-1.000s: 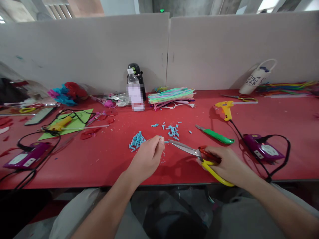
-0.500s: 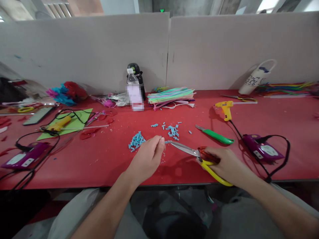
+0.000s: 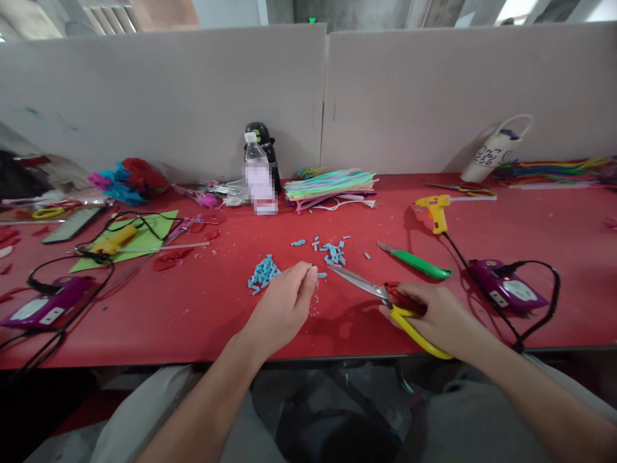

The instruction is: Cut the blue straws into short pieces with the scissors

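My left hand (image 3: 284, 296) is closed in a pinch, with a trace of blue at its fingertips that looks like a small blue piece, mostly hidden. Just right of those fingertips shows another short blue piece (image 3: 322, 275). My right hand (image 3: 434, 315) grips a pair of scissors (image 3: 359, 281) by its red and yellow handles. The blades look closed or nearly so, their tips pointing left, a little apart from my left fingertips. A pile of cut blue pieces (image 3: 264, 273) lies left of my left hand, and a looser cluster of blue pieces (image 3: 333, 252) lies beyond the scissor tips.
Right of the clusters lies a green utility knife (image 3: 419, 262), then a yellow glue gun (image 3: 436, 212) corded to a purple power box (image 3: 506, 289). Behind are a bundle of pastel pipe cleaners (image 3: 332, 183) and a plastic bottle (image 3: 260, 180). Another glue gun (image 3: 116, 239) rests on green paper at left.
The scissor tips have moved slightly up and away from the blue piece they met at my left fingertips. That piece now shows apart from the blades.
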Action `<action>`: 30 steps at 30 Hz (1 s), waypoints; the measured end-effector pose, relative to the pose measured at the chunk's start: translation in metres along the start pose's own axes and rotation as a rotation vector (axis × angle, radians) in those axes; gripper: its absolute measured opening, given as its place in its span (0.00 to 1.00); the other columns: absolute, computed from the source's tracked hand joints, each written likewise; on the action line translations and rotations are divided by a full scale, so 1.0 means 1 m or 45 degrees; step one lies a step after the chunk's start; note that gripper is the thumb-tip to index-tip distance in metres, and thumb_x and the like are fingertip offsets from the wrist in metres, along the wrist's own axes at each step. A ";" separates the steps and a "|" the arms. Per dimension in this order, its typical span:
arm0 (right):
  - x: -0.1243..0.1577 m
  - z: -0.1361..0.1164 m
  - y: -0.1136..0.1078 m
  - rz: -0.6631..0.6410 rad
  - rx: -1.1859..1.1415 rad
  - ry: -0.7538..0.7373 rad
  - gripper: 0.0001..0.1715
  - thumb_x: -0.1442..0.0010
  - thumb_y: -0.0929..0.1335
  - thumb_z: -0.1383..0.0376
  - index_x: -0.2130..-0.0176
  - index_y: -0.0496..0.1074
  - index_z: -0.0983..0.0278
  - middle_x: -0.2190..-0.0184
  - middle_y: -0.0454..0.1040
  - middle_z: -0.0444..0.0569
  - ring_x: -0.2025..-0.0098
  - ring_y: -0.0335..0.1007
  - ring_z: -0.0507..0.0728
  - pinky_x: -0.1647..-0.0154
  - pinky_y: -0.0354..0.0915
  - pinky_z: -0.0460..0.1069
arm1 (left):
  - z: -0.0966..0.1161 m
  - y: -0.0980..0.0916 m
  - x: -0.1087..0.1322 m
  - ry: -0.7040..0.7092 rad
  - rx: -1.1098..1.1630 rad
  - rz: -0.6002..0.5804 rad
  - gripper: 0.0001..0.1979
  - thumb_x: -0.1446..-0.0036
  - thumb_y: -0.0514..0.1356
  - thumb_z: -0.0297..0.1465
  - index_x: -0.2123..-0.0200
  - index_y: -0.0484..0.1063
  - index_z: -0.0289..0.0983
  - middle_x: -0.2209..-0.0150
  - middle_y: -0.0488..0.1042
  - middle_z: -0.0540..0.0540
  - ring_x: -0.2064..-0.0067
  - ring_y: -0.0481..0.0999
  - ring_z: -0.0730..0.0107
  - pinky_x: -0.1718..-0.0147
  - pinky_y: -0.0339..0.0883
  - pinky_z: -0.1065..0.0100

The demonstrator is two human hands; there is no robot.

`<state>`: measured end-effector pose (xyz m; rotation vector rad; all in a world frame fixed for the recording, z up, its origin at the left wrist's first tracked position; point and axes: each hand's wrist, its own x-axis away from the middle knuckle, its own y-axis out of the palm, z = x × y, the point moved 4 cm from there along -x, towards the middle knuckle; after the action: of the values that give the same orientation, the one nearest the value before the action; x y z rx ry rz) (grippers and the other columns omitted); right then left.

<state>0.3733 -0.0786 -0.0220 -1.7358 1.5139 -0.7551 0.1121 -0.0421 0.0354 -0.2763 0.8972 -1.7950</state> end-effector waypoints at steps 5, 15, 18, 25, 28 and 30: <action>0.000 -0.003 0.000 -0.008 0.001 -0.015 0.19 0.45 0.69 0.59 0.76 0.56 0.62 0.78 0.52 0.39 0.74 0.47 0.50 0.77 0.45 0.46 | -0.001 0.000 -0.001 0.006 -0.039 0.005 0.17 0.28 0.45 0.36 0.72 0.52 0.39 0.75 0.58 0.53 0.74 0.58 0.72 0.71 0.51 0.66; 0.001 -0.002 0.002 -0.055 0.041 -0.018 0.17 0.44 0.68 0.61 0.75 0.57 0.62 0.78 0.56 0.39 0.74 0.48 0.50 0.76 0.46 0.46 | -0.002 0.000 0.001 0.007 -0.049 -0.002 0.17 0.27 0.44 0.37 0.71 0.54 0.39 0.75 0.58 0.53 0.73 0.58 0.72 0.71 0.51 0.66; 0.001 -0.002 0.001 -0.064 0.066 -0.023 0.17 0.44 0.68 0.61 0.75 0.56 0.62 0.79 0.56 0.39 0.74 0.48 0.50 0.76 0.46 0.46 | -0.002 0.001 0.001 0.003 -0.062 -0.005 0.17 0.27 0.44 0.37 0.71 0.55 0.39 0.74 0.59 0.53 0.73 0.59 0.71 0.71 0.52 0.66; 0.000 -0.004 0.002 -0.077 0.099 -0.036 0.18 0.44 0.68 0.61 0.77 0.55 0.62 0.81 0.57 0.39 0.76 0.47 0.50 0.77 0.45 0.46 | 0.000 0.000 0.000 0.027 -0.074 -0.003 0.17 0.28 0.44 0.36 0.71 0.55 0.39 0.74 0.61 0.52 0.72 0.61 0.71 0.70 0.53 0.67; 0.000 -0.002 0.003 -0.080 0.091 -0.039 0.18 0.44 0.68 0.61 0.77 0.55 0.62 0.81 0.57 0.39 0.76 0.47 0.50 0.77 0.46 0.46 | 0.000 -0.001 0.000 0.019 -0.077 0.002 0.17 0.28 0.44 0.36 0.71 0.55 0.39 0.74 0.61 0.52 0.72 0.61 0.71 0.71 0.53 0.67; 0.000 -0.001 0.003 -0.084 0.104 -0.038 0.19 0.44 0.69 0.60 0.77 0.55 0.62 0.81 0.57 0.39 0.76 0.48 0.49 0.77 0.46 0.46 | 0.000 0.000 0.000 0.018 -0.074 -0.001 0.17 0.28 0.44 0.36 0.71 0.55 0.39 0.74 0.61 0.52 0.72 0.61 0.71 0.71 0.53 0.67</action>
<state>0.3703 -0.0788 -0.0238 -1.7358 1.3927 -0.8098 0.1119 -0.0418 0.0354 -0.3017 0.9604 -1.7755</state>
